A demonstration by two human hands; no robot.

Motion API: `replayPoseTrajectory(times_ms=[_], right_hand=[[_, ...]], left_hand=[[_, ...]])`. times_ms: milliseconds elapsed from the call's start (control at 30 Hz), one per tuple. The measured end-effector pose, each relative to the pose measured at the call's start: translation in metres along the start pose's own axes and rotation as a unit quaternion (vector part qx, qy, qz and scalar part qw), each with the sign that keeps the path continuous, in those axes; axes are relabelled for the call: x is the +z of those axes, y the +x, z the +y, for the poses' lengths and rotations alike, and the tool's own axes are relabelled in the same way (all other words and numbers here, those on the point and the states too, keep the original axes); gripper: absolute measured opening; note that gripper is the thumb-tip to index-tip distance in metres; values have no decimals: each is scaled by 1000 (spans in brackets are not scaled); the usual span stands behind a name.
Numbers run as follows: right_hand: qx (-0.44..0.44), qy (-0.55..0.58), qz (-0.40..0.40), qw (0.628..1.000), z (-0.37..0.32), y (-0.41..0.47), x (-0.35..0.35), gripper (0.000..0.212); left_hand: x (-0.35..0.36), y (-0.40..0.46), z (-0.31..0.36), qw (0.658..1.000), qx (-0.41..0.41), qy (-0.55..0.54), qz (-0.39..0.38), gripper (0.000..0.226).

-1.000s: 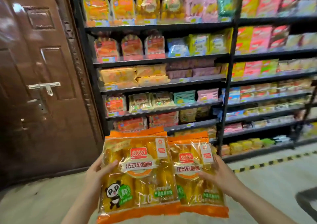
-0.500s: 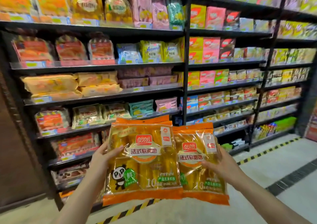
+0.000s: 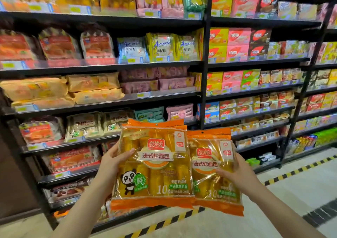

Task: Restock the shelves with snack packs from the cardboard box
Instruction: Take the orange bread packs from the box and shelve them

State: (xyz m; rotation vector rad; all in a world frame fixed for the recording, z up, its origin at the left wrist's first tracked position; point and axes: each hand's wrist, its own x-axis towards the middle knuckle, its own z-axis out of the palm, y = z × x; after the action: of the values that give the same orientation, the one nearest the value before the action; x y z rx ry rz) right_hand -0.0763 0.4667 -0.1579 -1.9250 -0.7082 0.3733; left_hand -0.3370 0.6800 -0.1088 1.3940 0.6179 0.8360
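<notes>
Two orange bread packs are held up side by side in front of the shelves. My left hand [image 3: 112,162] grips the left pack [image 3: 155,166], which has a panda printed on it, thumb on its front. My right hand [image 3: 238,174] grips the right pack [image 3: 209,174] by its right edge, thumb on the front. The left pack overlaps the right one. A second orange pack edge shows behind the left pack's top. No cardboard box is in view.
Black metal shelving [image 3: 203,64] filled with snack packs and wafer boxes spans the view. Similar yellow bread packs [image 3: 91,82] lie on the middle left shelf. Yellow-and-black floor tape [image 3: 164,221] runs along the shelf base on a pale floor.
The view has swung right and closer to the shelves; the brown door at left is gone from sight. Both packs have risen higher in front of the shelves, still held the same way.
</notes>
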Motion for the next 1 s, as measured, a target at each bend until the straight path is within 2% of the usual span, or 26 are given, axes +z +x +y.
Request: replayPoseTrajectory(times_ms=[33,67,167,400,467,567,667,767,800,867,900,933,1000], right_hand=[[4,2,1,1000,4,13,3,69],[6,3,3,1000,8,26,7,67],[6,12,4,1000,16,70,16,63],[-21,10,-2,1000,1,209,29,66],[-38,7,0,999,-8,248,35,63],[-49,5,17,999,-14,298,45,62],[-45,16,29,998,-14,335,55,58],[-39,18,33,999,-15,359,63,61],[-37,18,31,999,-14,367,66,63],[-35,16,23,999,-10,384,70,65],[-37,11,18,999,-7,392,73,66],[-37,7,13,999,-4,400,76,68],[-32,4,1,999,7,417,84,71]], left_hand=[[3,13,-4,1000,0,-1,-1,76],[5,27,-9,1000,3,-1,-2,70],[11,78,-27,1000,4,2,1,40],[25,221,-38,1000,9,4,4,35],[27,261,-35,1000,20,9,-6,37],[31,313,-31,999,36,2,-11,56],[36,352,-37,999,36,-14,-23,52],[42,379,-45,999,24,-21,-32,82],[43,387,-49,999,20,-20,-32,80],[43,402,-58,999,13,-28,-28,52],[43,407,-62,999,11,-35,-25,47],[42,414,-68,999,11,-32,-25,52],[40,427,-82,1000,9,-19,-20,81]])
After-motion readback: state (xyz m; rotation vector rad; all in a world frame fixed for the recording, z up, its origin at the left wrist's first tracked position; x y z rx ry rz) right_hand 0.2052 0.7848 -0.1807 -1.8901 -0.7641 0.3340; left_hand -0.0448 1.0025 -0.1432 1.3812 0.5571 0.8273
